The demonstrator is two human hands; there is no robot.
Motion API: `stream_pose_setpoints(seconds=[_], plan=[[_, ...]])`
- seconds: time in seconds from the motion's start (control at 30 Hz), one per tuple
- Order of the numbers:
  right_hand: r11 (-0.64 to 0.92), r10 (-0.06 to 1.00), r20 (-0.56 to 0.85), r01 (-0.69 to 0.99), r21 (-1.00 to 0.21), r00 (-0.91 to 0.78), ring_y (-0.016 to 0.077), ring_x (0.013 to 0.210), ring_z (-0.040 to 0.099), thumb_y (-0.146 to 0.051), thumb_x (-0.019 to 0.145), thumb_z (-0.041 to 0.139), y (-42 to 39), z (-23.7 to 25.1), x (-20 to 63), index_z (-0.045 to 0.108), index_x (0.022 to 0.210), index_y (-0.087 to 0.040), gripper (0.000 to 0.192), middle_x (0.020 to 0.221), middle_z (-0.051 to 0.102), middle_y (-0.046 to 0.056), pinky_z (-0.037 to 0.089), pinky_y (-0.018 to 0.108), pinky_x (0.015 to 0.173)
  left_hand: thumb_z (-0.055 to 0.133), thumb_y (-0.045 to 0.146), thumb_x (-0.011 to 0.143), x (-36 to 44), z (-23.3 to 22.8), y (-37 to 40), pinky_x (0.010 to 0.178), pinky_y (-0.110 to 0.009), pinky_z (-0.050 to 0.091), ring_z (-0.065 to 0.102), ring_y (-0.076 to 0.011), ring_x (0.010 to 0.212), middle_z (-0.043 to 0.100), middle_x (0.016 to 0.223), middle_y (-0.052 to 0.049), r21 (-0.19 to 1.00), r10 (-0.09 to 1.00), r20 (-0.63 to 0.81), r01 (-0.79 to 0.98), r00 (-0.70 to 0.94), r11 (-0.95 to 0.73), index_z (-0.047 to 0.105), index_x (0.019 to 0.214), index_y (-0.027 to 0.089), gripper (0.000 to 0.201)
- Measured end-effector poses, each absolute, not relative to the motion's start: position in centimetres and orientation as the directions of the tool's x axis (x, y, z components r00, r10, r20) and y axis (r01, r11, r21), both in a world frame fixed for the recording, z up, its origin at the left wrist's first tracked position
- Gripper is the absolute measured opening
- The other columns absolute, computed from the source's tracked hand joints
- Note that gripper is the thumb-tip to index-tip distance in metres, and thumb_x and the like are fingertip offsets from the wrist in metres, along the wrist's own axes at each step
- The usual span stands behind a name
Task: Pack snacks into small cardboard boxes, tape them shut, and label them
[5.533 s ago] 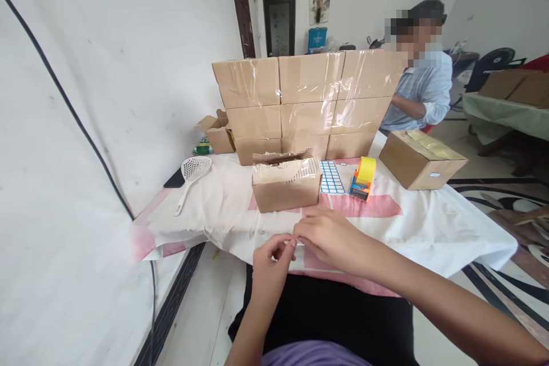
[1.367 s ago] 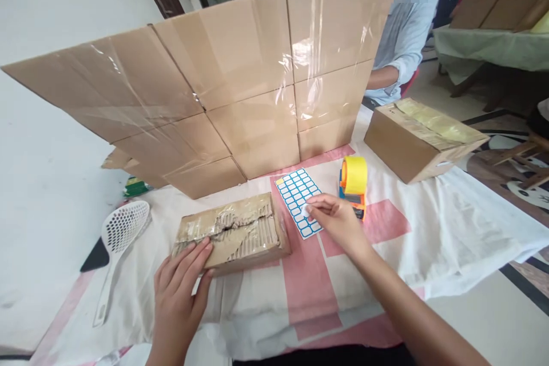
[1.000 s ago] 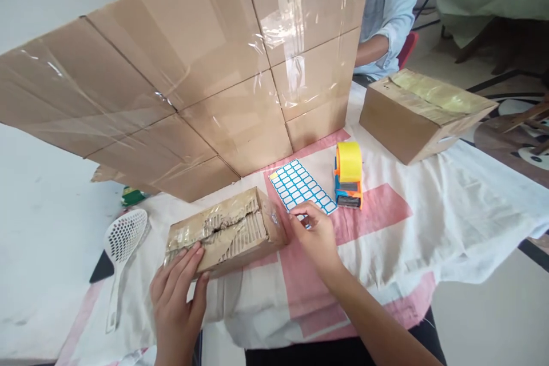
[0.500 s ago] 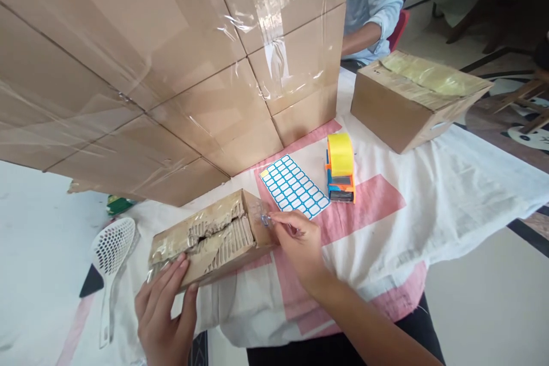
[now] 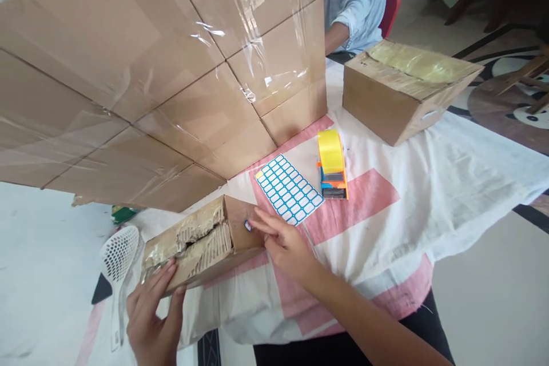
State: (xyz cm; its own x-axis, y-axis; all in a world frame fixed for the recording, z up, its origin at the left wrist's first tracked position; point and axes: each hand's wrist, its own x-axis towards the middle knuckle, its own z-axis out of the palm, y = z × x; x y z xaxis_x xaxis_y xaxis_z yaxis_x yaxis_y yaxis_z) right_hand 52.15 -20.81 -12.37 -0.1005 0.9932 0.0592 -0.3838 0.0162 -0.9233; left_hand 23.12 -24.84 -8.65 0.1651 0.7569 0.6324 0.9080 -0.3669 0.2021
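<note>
Fingertips of the right hand (image 5: 286, 242) press, close together, a small blue-edged sticker (image 5: 247, 225) onto the torn brown cardboard box (image 5: 201, 240), whose far end the flat left hand (image 5: 151, 320) steadies.

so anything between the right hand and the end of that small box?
Nothing visible. The right hand has its fingertips on the end face of the small box, at a small label. The left hand rests on the box's other end.

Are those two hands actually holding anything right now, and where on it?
The left hand steadies the torn box at its near left end; the right hand presses a small sticker onto its right end face. Neither grips.
</note>
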Motion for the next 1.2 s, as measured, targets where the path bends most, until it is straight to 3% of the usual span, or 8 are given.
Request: stream_pose_setpoints(seconds=[0.13,0.3,0.4,0.5,0.73,0.97,1.2], plan=[[-0.018,0.998,0.003,-0.355,-0.935,-0.058,0.0221,0.138,0.057,-0.009,0.088,0.047,-21.1,-12.0,52.5,0.050,0.150,-0.029,0.065,0.137,0.069,0.003,0.053,0.045,0.107,0.071,0.016,0.087,23.3,-8.8,-25.0,0.112,-0.056,0.043,0.064,-0.0317,0.121,0.071,0.128,-0.011,0.225,0.754,0.643,0.908,0.136,-0.355,0.065,0.137,0.028,0.052],[0.106,0.975,0.150,-0.252,-0.962,-0.163,0.0206,0.138,0.055,-0.006,0.086,0.050,-21.1,-12.7,52.9,0.055,0.147,-0.027,0.064,0.139,0.067,0.005,0.045,0.044,0.118,0.071,0.017,0.088,23.6,-8.8,-25.0,0.114,-0.055,0.042,0.063,-0.0312,0.123,0.071,0.128,-0.011,0.229,0.756,0.644,0.912,0.121,-0.341,0.066,0.136,0.026,0.049],[0.151,0.966,0.181,-0.164,-0.975,-0.187,0.0200,0.132,0.058,-0.007,0.088,0.050,-21.2,-12.8,53.0,0.060,0.143,-0.025,0.059,0.140,0.063,0.008,0.044,0.043,0.119,0.072,0.018,0.088,23.7,-8.6,-24.9,0.114,-0.053,0.042,0.063,-0.0307,0.122,0.072,0.127,-0.012,0.235,0.753,0.649,0.912,0.109,-0.335,0.068,0.133,0.024,0.046],[0.186,0.952,0.214,-0.139,-0.973,-0.219,0.0203,0.138,0.051,-0.006,0.089,0.049,-21.2,-12.4,53.0,0.059,0.145,-0.024,0.059,0.146,0.060,0.006,0.040,0.045,0.122,0.072,0.018,0.088,23.9,-8.5,-24.8,0.114,-0.052,0.041,0.063,-0.0304,0.122,0.071,0.128,-0.012,0.246,0.761,0.642,0.915,0.095,-0.321,0.068,0.132,0.024,0.045],[0.140,0.957,0.195,-0.247,-0.959,-0.216,0.0210,0.145,0.046,-0.008,0.089,0.052,-21.3,-12.1,52.7,0.059,0.143,-0.022,0.056,0.155,0.052,0.008,0.036,0.046,0.125,0.072,0.016,0.087,23.8,-8.7,-24.8,0.115,-0.053,0.040,0.063,-0.0307,0.123,0.071,0.129,-0.012,0.242,0.762,0.640,0.915,0.099,-0.323,0.067,0.134,0.025,0.048],[-0.020,0.956,0.074,-0.316,-0.948,-0.283,0.0193,0.152,0.038,-0.012,0.092,0.053,-21.3,-11.5,53.1,0.042,0.155,-0.026,0.066,0.161,0.045,0.005,0.030,0.045,0.128,0.072,0.016,0.088,24.0,-8.8,-24.9,0.116,-0.055,0.038,0.064,-0.0316,0.124,0.071,0.129,-0.013,0.258,0.761,0.645,0.916,0.075,-0.309,0.067,0.133,0.024,0.047],[-0.030,0.958,0.081,-0.377,-0.926,-0.274,0.0183,0.153,0.035,-0.010,0.093,0.051,-21.3,-12.1,52.7,0.037,0.157,-0.027,0.069,0.162,0.043,0.005,0.025,0.046,0.129,0.073,0.014,0.086,24.0,-8.9,-24.7,0.114,-0.054,0.039,0.065,-0.0316,0.122,0.072,0.128,-0.015,0.247,0.743,0.663,0.911,0.091,-0.331,0.068,0.134,0.023,0.048]])
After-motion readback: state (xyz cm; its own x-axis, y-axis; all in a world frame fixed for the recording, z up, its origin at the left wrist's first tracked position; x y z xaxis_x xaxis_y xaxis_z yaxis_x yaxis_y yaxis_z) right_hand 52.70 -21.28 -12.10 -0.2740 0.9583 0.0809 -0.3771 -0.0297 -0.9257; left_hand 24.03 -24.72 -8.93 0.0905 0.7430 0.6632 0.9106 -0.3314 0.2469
